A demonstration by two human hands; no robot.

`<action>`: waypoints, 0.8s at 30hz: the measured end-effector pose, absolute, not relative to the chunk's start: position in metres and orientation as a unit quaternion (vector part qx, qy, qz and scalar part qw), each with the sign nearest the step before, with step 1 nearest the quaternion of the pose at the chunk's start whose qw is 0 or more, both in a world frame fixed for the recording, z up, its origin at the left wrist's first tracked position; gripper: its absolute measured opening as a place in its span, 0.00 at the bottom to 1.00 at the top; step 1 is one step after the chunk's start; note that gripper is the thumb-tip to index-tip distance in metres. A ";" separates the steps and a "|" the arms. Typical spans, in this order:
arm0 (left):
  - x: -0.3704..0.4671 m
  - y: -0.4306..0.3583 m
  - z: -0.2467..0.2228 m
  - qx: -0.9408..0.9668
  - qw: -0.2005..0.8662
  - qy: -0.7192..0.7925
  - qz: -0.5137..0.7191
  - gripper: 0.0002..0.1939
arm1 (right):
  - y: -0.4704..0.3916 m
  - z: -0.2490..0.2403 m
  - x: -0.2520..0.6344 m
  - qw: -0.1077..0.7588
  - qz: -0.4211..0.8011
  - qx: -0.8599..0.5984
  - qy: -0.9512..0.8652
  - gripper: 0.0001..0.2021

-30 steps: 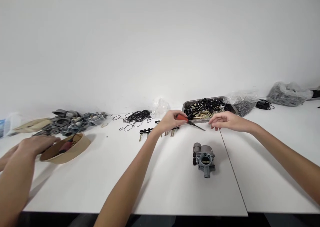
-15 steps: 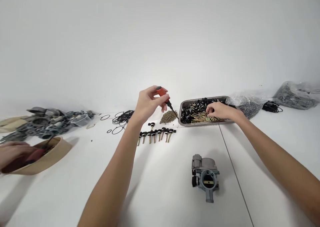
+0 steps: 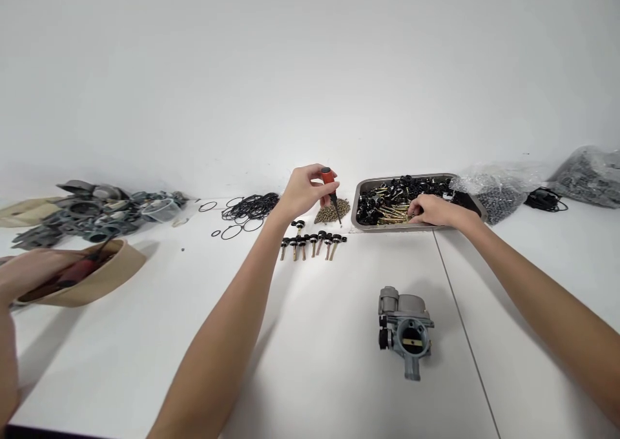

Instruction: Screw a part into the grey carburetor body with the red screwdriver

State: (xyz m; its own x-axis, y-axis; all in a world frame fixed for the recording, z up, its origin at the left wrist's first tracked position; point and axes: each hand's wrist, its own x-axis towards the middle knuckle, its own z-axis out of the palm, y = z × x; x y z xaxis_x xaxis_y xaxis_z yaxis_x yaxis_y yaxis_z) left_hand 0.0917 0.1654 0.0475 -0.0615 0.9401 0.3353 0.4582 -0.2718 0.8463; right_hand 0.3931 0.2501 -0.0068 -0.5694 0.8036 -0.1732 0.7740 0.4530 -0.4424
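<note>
My left hand (image 3: 304, 190) grips a small orange-handled screwdriver (image 3: 331, 190), tip pointing down above a heap of small brass parts (image 3: 334, 211). My right hand (image 3: 433, 209) reaches into a metal tray (image 3: 359, 208) of black and brass parts, fingers curled among them; whether it holds one is hidden. A grey carburetor body (image 3: 405, 330) stands on the white table nearer me. A row of black-headed screws (image 3: 312, 243) lies below my left hand.
Black O-rings (image 3: 247, 210) lie behind the screws. At far left, another person's hand (image 3: 31, 274) rests at a tan bowl (image 3: 104, 277) before a pile of grey metal parts (image 3: 94, 213). Plastic bags of parts (image 3: 501, 190) sit at the right.
My left hand lifted the screwdriver off the table and turned it tip down. My right hand moved from beside the tray into it.
</note>
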 end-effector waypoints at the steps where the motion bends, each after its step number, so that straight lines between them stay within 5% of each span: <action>1: 0.092 0.165 0.048 0.638 0.251 0.548 0.480 0.12 | 0.250 -0.006 0.393 0.029 0.247 -0.464 -0.850 0.04; 15: 0.094 0.147 0.073 0.648 0.219 0.546 0.483 0.09 | 0.241 0.015 0.400 0.107 0.273 -0.462 -0.837 0.02; 24: 0.109 0.121 0.102 0.679 0.168 0.491 0.519 0.07 | 0.211 0.063 0.398 0.161 0.398 -0.380 -0.819 0.11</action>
